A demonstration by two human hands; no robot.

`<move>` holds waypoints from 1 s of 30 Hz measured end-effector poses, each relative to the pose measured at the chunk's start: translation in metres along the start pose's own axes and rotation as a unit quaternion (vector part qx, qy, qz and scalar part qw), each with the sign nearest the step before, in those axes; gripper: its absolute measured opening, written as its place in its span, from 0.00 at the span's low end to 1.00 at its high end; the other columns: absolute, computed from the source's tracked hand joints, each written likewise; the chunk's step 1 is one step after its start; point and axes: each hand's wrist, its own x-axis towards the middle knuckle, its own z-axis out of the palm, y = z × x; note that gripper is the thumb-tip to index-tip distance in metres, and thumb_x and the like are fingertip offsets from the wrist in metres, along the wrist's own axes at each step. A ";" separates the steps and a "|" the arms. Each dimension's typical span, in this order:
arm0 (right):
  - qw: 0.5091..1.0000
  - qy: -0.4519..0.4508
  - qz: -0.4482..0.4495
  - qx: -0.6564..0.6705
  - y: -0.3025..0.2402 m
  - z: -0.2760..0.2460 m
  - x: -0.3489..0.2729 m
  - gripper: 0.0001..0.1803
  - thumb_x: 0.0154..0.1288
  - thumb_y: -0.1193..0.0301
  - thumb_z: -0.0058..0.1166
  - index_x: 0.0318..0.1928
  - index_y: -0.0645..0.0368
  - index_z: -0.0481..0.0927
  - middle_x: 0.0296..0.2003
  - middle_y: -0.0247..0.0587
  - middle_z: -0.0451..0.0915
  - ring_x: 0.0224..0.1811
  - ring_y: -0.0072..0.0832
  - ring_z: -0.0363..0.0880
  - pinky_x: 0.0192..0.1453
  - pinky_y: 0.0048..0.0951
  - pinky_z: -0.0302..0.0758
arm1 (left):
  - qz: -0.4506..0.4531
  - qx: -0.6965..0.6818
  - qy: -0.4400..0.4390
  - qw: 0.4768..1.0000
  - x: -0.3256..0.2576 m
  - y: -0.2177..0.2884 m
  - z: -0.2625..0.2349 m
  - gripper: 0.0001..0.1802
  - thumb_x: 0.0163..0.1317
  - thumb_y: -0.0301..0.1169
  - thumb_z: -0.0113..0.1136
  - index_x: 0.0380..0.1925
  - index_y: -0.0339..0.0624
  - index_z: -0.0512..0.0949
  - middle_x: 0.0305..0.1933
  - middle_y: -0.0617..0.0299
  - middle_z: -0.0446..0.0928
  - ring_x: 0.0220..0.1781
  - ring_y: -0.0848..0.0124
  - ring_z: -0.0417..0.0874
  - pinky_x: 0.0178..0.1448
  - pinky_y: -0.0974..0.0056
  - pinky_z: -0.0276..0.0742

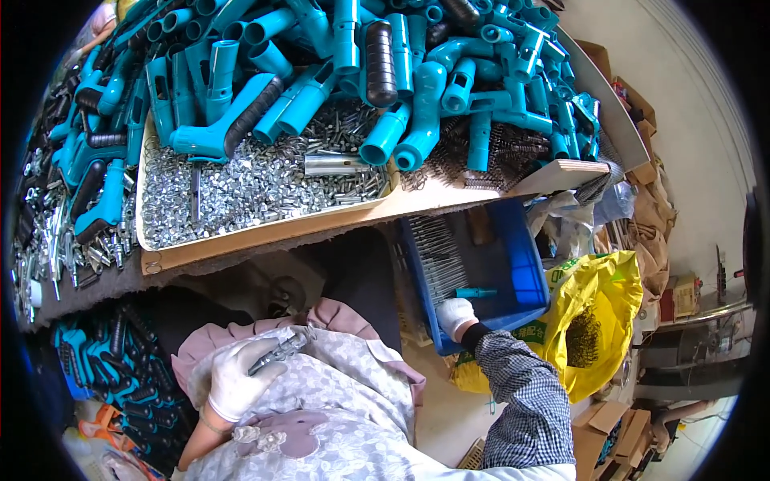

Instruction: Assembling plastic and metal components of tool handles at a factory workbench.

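Observation:
My left hand (243,375), in a white glove, is closed over my lap around several small silvery metal parts (282,349). They stick out past the thumb and fingers; their exact kind is unclear. My right hand (455,317), also gloved, reaches into the near left corner of a blue plastic crate (520,268). Its fingers look curled, against a slim teal tube-like part (476,293); the grip is partly hidden. Beside that hand, thin metal rods (437,255) lie stacked in a row along the crate's left side.
Above the crate, a wooden bench edge (265,243) borders a tray of small metal pieces (233,204). Teal angled handles (212,132) and dark springs (449,156) heap behind. Right of the crate stands a yellow bag (618,297) holding springs. More teal-and-black handles (132,377) lie lower left.

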 end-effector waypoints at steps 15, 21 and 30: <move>0.908 -0.060 0.375 0.180 -0.020 0.000 0.014 0.12 0.67 0.68 0.53 0.44 0.52 0.90 0.45 0.47 0.87 0.49 0.43 0.87 0.49 0.44 0.83 | -0.021 0.005 0.067 0.998 -0.015 -0.025 -0.006 0.18 0.47 0.30 0.74 0.40 0.39 0.85 0.34 0.48 0.84 0.37 0.52 0.86 0.42 0.57 0.81; 0.959 -0.062 0.259 0.096 -0.008 0.011 0.011 0.14 0.68 0.66 0.51 0.43 0.51 0.90 0.45 0.45 0.88 0.49 0.42 0.87 0.50 0.43 0.83 | -0.045 -0.039 0.102 0.993 -0.025 -0.029 -0.015 0.17 0.48 0.29 0.73 0.40 0.38 0.85 0.36 0.48 0.84 0.38 0.52 0.86 0.43 0.57 0.81; 0.981 0.038 0.190 0.020 0.034 -0.084 -0.041 0.07 0.56 0.68 0.59 0.32 0.52 0.88 0.33 0.51 0.87 0.38 0.46 0.87 0.42 0.43 0.83 | -0.044 -0.023 0.112 0.992 -0.038 -0.051 -0.031 0.16 0.49 0.27 0.72 0.41 0.36 0.84 0.37 0.47 0.85 0.39 0.51 0.87 0.44 0.57 0.82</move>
